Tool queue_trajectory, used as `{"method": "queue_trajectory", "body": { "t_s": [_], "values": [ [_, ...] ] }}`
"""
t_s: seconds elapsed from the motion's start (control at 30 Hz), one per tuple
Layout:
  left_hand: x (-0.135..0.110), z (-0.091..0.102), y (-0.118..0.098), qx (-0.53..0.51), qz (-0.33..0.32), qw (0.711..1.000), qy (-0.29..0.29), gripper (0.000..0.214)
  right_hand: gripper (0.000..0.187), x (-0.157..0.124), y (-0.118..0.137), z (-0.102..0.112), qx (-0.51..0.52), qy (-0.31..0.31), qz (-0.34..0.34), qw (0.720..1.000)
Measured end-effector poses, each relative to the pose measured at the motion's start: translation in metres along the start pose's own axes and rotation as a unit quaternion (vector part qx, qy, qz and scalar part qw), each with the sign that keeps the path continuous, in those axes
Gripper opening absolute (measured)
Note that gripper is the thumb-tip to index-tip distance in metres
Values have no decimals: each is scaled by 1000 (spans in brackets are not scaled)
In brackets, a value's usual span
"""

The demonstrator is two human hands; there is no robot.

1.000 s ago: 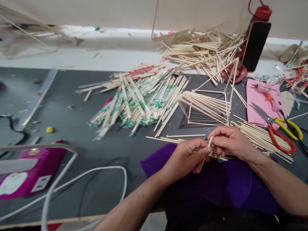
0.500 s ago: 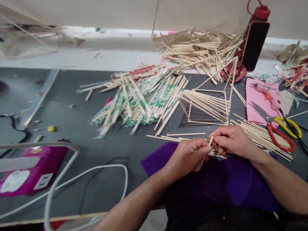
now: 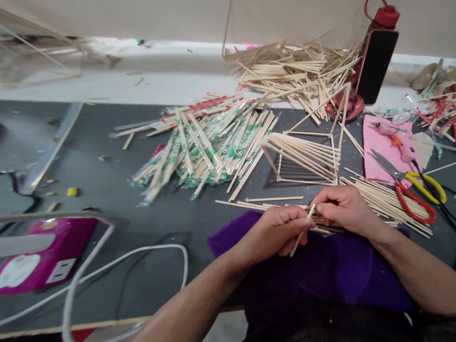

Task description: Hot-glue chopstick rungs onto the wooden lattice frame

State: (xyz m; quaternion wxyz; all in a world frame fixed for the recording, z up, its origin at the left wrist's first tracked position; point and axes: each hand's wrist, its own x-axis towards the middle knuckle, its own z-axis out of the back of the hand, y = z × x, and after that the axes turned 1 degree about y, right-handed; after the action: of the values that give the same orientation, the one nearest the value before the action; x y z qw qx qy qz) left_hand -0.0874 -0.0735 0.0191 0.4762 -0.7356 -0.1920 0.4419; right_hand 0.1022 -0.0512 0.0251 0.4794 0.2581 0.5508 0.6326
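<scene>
Head view: left hand (image 3: 280, 232) and right hand (image 3: 344, 209) each have their grip pinched on one stick (image 3: 296, 244). It slants between them, lower end over the purple cloth (image 3: 342, 270) on the worktop (image 3: 160, 223).

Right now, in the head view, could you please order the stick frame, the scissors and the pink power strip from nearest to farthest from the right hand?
1. stick frame, just beyond the right hand.
2. scissors, to its right.
3. pink power strip, far left.
</scene>
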Motion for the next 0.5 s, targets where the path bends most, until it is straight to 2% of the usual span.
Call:
{"method": "queue_trajectory", "body": {
  "t_s": [0.13, 0.27, 0.33, 0.4, 0.47, 0.5],
  "values": [
    [1, 5, -1, -57, 14, 998, 39, 27, 17, 0, -1, 0, -54, -20, 98, 993],
    [2, 11, -1, -100, 18, 993, 67, 27, 19, 1, -2, -1, -156, -58, 232, 958],
    [3, 13, 0, -116, 20, 990, 83, 28, 20, 1, -3, -2, -183, -73, 268, 943],
    [3, 14, 0, -124, 21, 988, 92, 29, 19, 1, -3, -2, -154, -67, 239, 956],
    [3, 14, 1, -125, 15, 988, 87, 30, 17, 2, -3, 1, -44, -10, 135, 990],
    [2, 13, 1, -123, 9, 989, 79, 31, 15, 2, -3, 2, 29, 31, 70, 997]
  ]
}}
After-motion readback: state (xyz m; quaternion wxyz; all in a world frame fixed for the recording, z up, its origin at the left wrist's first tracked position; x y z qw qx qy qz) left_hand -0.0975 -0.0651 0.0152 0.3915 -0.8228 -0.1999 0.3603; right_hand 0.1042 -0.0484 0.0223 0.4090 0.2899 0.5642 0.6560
